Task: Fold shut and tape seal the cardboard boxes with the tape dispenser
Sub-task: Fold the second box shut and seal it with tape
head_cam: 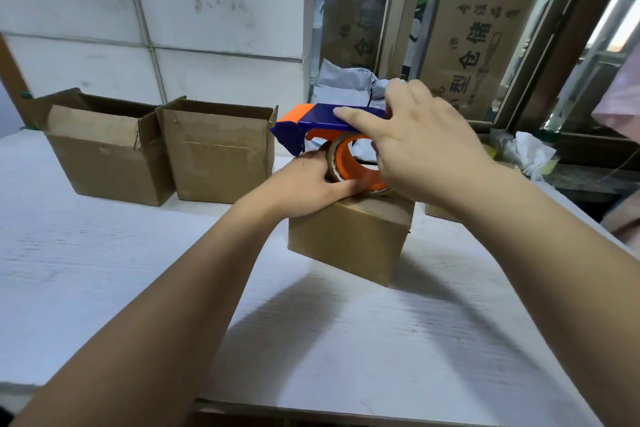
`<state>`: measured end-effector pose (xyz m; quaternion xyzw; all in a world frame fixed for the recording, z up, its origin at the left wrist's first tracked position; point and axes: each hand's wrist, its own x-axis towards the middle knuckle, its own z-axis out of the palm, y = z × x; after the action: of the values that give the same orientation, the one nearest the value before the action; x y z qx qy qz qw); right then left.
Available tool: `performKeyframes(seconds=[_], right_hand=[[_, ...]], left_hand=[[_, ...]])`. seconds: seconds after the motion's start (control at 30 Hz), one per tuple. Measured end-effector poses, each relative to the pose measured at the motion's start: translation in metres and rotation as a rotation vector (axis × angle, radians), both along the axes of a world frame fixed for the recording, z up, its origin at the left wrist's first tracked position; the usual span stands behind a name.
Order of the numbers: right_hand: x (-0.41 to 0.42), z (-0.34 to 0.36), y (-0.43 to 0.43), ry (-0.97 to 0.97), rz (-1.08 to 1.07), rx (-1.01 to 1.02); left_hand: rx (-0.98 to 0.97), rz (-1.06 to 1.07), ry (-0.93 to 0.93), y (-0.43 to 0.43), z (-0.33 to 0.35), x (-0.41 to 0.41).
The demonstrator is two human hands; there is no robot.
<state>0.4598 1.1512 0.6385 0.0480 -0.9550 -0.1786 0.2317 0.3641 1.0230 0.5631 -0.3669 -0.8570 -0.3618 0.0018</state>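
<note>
Head view: the right hand (426,146) wraps the blue-and-orange tape dispenser (332,118) atop the folded-shut box (349,239), while the left hand (311,180) pinches its tape roll (349,166). I'd judge sealing is only starting. 2 open boxes (218,152), left of that box, remain. Cartons (474,45) behind it read 仓储.

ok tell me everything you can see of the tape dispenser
Plastic-looking tape dispenser: dark blue top bar and front guard, orange wheel holding a brownish tape roll. It stands upright on top of the near box. The right hand grips it from above, forefinger along the bar; the left hand holds the roll.
</note>
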Motion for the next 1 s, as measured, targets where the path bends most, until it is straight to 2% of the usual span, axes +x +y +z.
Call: performKeyframes(seconds=[0.1,0.3,0.43,0.57,0.7,0.8,0.9,1.0], right_hand=[[-0.005,0.003,-0.02,0.012,0.008,0.082],[-0.035,0.011,-0.029,-0.122,-0.028,-0.063],[-0.044,0.009,-0.013,-0.22,-0.027,-0.246],[-0.037,-0.001,0.002,-0.127,0.017,-0.441],[-0.026,-0.018,0.015,0.04,0.049,-0.849],[-0.02,-0.031,0.02,0.087,0.017,-1.122],[-0.017,-0.034,0.024,0.079,-0.025,-1.178],[-0.017,-0.024,0.03,0.049,-0.026,-1.1]], left_hand=[[-0.023,0.04,0.0,0.001,0.0,0.001],[-0.086,0.044,0.021,0.004,-0.006,-0.005],[-0.104,0.056,0.025,0.004,-0.006,-0.004],[-0.059,0.084,-0.005,0.004,-0.007,-0.001],[-0.052,0.088,-0.04,0.004,-0.007,0.004],[-0.073,0.115,-0.038,0.005,-0.008,0.002],[-0.084,0.131,-0.052,0.006,-0.008,0.003],[-0.116,0.183,-0.049,0.008,-0.005,0.009]])
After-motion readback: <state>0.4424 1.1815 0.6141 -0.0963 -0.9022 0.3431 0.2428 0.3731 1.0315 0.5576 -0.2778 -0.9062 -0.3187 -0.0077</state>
